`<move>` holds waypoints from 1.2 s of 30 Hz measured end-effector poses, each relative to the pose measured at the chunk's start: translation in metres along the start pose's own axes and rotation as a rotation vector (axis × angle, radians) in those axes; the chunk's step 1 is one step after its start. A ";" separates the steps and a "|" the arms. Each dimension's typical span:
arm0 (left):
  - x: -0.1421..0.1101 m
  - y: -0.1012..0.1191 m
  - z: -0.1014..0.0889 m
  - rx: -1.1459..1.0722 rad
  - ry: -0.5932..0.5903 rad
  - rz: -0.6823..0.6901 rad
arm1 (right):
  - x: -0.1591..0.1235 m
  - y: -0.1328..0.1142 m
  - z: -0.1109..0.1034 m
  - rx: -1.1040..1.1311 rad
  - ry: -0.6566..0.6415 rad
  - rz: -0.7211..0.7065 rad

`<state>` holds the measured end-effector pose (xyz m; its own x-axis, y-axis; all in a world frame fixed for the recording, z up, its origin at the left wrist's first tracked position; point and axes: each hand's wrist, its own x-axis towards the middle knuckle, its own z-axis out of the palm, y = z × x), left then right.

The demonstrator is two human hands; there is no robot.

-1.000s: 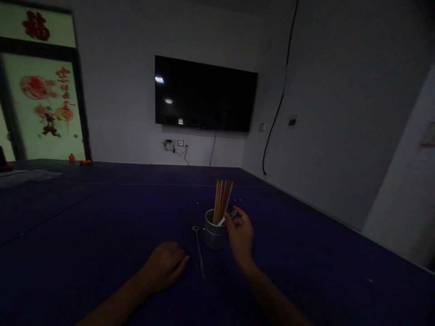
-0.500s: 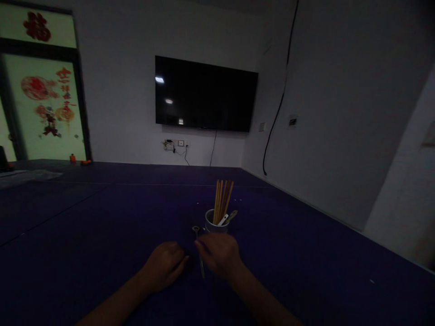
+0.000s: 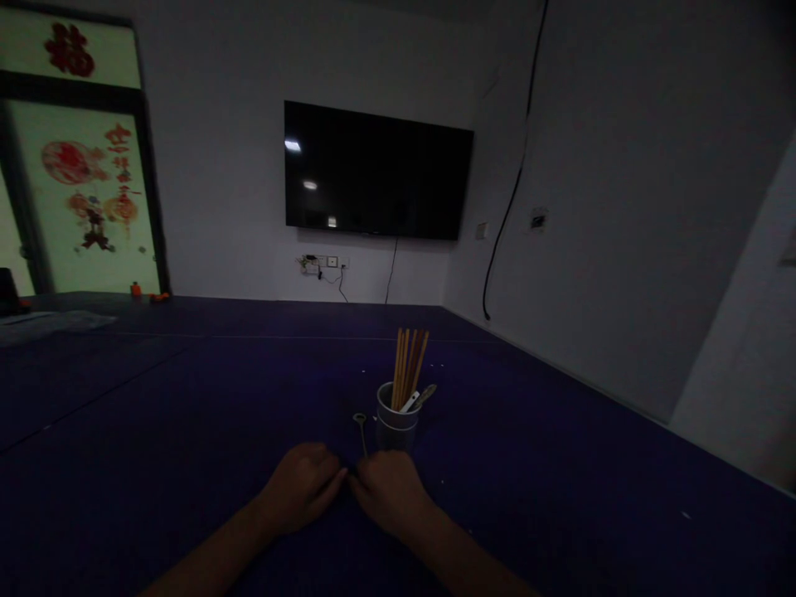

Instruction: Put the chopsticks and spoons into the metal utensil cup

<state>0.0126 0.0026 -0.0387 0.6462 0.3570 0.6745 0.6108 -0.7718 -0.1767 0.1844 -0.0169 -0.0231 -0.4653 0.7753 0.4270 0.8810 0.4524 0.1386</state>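
- Left hand [image 3: 303, 482]: curled, just beside the right hand [image 3: 393, 491]; whether pinching, I cannot tell.
- Right hand: covers the spoon [image 3: 359, 419] handle; pinching or not, I cannot tell.
- Cup [image 3: 396, 424]: just beyond the right hand.
- Chopsticks [image 3: 408, 369]: in it.
- Spoon: bowl just beyond the right hand.

The dark purple surface [image 3: 217, 398] bears a grey cup [image 3: 396, 429], a spoon [image 3: 362, 434], orange items [image 3: 135, 289] and pale sheeting [image 3: 62, 323].
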 end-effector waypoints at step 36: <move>0.000 0.000 -0.001 0.007 -0.114 -0.013 | 0.007 0.002 -0.008 0.015 -0.316 0.188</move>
<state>0.0124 0.0023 -0.0380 0.6857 0.4252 0.5908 0.6228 -0.7629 -0.1737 0.1832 -0.0138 -0.0128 -0.3011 0.9424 0.1459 0.9533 0.2938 0.0698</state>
